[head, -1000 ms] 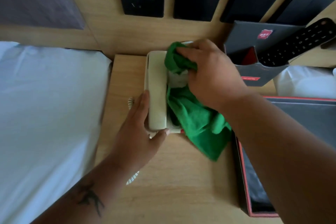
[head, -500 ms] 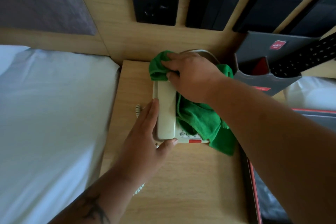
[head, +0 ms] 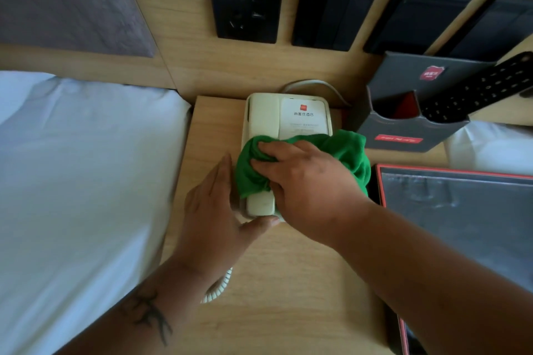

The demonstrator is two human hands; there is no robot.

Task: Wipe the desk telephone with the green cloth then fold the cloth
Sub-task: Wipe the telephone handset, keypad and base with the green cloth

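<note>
Clearly wiping: right hand [head: 302, 179], grip bunched on the cloth [head: 346, 150], rubs the telephone [head: 288, 118]; left hand [head: 213, 210], grip wide, braces its seven-o'clock corner. Next, folding.

Soft, napped green cloth [head: 350, 150]; smooth cream plastic telephone [head: 264, 115]; matt pale wood-grain desk [head: 288, 282].

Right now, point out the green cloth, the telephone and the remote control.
green cloth [head: 350, 150]: head view, bunched folds right of the knuckles.
telephone [head: 302, 121]: head view, printed label card on its base.
remote control [head: 476, 89]: head view, the button face.
</note>
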